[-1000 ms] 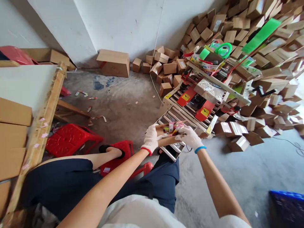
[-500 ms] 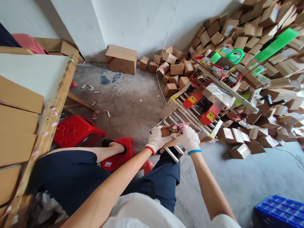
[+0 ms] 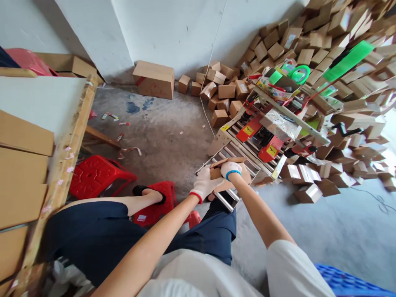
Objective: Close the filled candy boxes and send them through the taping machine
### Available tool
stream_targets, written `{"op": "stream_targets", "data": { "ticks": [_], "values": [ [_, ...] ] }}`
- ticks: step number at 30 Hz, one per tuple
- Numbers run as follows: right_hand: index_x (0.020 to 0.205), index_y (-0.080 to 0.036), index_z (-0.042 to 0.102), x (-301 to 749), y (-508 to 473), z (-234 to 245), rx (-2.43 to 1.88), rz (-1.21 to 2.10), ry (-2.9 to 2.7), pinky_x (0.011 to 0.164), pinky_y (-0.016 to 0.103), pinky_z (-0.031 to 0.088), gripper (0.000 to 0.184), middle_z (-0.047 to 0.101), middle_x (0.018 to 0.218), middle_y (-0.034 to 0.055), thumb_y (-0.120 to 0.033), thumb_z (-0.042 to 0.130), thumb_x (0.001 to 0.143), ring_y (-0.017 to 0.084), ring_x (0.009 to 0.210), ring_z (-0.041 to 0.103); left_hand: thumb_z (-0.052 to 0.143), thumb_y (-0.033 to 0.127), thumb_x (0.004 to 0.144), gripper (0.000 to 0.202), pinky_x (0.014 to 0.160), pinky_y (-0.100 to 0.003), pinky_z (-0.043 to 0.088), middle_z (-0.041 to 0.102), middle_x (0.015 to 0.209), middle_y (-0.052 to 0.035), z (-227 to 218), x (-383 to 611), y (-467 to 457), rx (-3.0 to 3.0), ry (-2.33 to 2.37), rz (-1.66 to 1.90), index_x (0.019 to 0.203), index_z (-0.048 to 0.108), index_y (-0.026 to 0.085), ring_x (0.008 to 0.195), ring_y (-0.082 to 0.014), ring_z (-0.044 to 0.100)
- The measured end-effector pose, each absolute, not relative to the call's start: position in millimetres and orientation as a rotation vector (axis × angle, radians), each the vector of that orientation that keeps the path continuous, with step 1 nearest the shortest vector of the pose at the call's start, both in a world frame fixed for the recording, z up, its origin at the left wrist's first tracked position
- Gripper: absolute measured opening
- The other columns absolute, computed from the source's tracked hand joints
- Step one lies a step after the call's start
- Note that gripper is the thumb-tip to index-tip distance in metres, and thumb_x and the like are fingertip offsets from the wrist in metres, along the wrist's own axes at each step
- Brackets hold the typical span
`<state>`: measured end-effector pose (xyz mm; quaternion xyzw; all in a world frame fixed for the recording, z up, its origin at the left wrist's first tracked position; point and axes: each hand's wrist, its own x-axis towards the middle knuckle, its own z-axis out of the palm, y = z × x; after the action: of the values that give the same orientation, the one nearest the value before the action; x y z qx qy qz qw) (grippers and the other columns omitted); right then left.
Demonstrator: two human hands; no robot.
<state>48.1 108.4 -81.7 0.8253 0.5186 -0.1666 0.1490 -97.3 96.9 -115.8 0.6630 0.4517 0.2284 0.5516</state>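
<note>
A small open cardboard box (image 3: 245, 175) rests on the near end of a roller conveyor (image 3: 234, 153). My left hand (image 3: 205, 185), in a white glove with a red cuff, grips the box's left side. My right hand (image 3: 229, 168), gloved with a blue cuff, pushes down into the box; its fingers are hidden inside. The colourful packets seen earlier are out of sight under that hand.
A red carton-sealing machine (image 3: 262, 132) stands on the conveyor. Small cardboard boxes (image 3: 312, 53) are piled high behind and to its right. Flat cartons (image 3: 21, 165) lie on a wooden table at left. Red stools (image 3: 97, 175) stand by my legs, and a blue crate (image 3: 349, 282) sits bottom right.
My right hand has turned down and pushed into the box, covering the colourful packets it held above the opening. The left hand keeps its grip on the box.
</note>
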Motion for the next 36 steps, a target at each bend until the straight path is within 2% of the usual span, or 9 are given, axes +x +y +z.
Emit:
{"op": "stream_targets", "data": {
  "ticks": [3,7,12,16,20,23,26,30,36],
  "values": [
    [0.118,-0.009,0.072,50.8,78.9,-71.2,2.407,-0.46,1.538,0.085,0.043,0.057,0.036,0.073,0.115,0.0223,-0.023,0.048,0.095,0.034,0.106,0.071,0.086,0.038,0.066,0.068,0.094,-0.038,0.055,0.069,0.121,-0.0091,-120.6,-101.4,94.0,1.582,1.092,0.596,0.126,0.062,0.019,0.108,-0.0263,0.067],
    [0.13,-0.021,0.064,64.1,48.7,-43.6,2.485,-0.405,1.669,0.091,0.033,0.053,0.039,0.071,0.123,0.0116,-0.027,0.043,0.098,0.025,0.112,0.067,0.085,0.041,0.068,0.065,0.096,-0.036,0.053,0.069,0.121,-0.0088,-123.2,-105.6,87.3,1.599,1.116,0.571,0.126,0.062,0.021,0.111,-0.0262,0.066],
    [0.155,-0.017,0.038,52.6,37.3,-45.7,2.699,0.075,2.046,0.119,0.047,0.033,0.067,0.042,0.158,0.0146,-0.031,0.056,0.092,0.032,0.146,0.038,0.083,0.048,0.07,0.07,0.099,-0.038,0.051,0.068,0.125,-0.0124,-119.8,-105.1,88.6,1.66,1.164,0.568,0.129,0.06,0.02,0.115,-0.0293,0.065],
    [0.156,-0.012,0.037,32.9,-8.1,-95.3,2.491,0.061,2.175,0.125,0.059,0.016,0.072,0.034,0.164,0.0163,-0.038,0.06,0.092,0.039,0.154,0.021,0.085,0.047,0.068,0.066,0.101,-0.037,0.05,0.068,0.125,-0.0111,-125.5,-109.3,98.9,1.71,1.058,0.512,0.126,0.064,0.021,0.116,-0.0297,0.065],
    [0.154,-0.014,0.044,52.8,-45.3,-130.7,2.471,-0.011,2.184,0.126,0.061,0.011,0.062,0.037,0.162,0.0148,-0.041,0.052,0.098,0.036,0.153,0.026,0.087,0.053,0.064,0.089,0.103,-0.037,0.049,0.062,0.136,-0.0111,-136.8,-118.6,91.2,1.689,0.923,0.424,0.139,0.054,0.02,0.122,-0.0287,0.061],
    [0.149,-0.02,0.051,79.1,-39.3,-133.2,2.524,-0.043,2.176,0.126,0.061,0.01,0.052,0.043,0.159,0.0103,-0.039,0.046,0.101,0.033,0.152,0.03,0.058,0.068,0.087,0.062,0.101,-0.038,0.049,0.066,0.128,-0.0092,-138.5,-117.4,67.0,1.644,0.988,0.329,0.13,0.059,0.023,0.116,-0.0268,0.064],
    [0.151,-0.018,0.049,83.8,-32.4,-129.3,2.618,-0.007,2.102,0.125,0.065,0.009,0.057,0.04,0.161,0.0129,-0.043,0.047,0.1,0.036,0.154,0.026,0.038,0.072,0.095,0.057,0.102,-0.042,0.047,0.067,0.124,-0.0083,-135.1,-109.3,42.9,1.614,1.162,0.251,0.121,0.062,0.028,0.116,-0.0291,0.064],
    [0.158,-0.014,0.035,51.8,-51.5,-130.4,2.529,-0.045,2.151,0.119,0.075,0.006,0.083,0.025,0.166,0.0209,-0.051,0.062,0.089,0.045,0.155,0.016,0.043,0.066,0.095,0.048,0.102,-0.044,0.047,0.066,0.128,-0.0082,-131.6,-102.4,36.0,1.621,1.215,0.232,0.12,0.063,0.03,0.117,-0.0306,0.064],
    [0.155,-0.018,0.041,82.1,-25.2,-142.3,2.544,-0.04,2.07,0.118,0.074,0.01,0.068,0.034,0.163,0.0191,-0.033,0.059,0.092,0.042,0.152,0.025,0.054,0.062,0.092,0.045,0.108,-0.04,0.046,0.068,0.133,-0.0032,-121.1,-121.0,51.3,1.462,1.13,0.279,0.124,0.067,0.032,0.123,-0.0275,0.063]
  ]
}}
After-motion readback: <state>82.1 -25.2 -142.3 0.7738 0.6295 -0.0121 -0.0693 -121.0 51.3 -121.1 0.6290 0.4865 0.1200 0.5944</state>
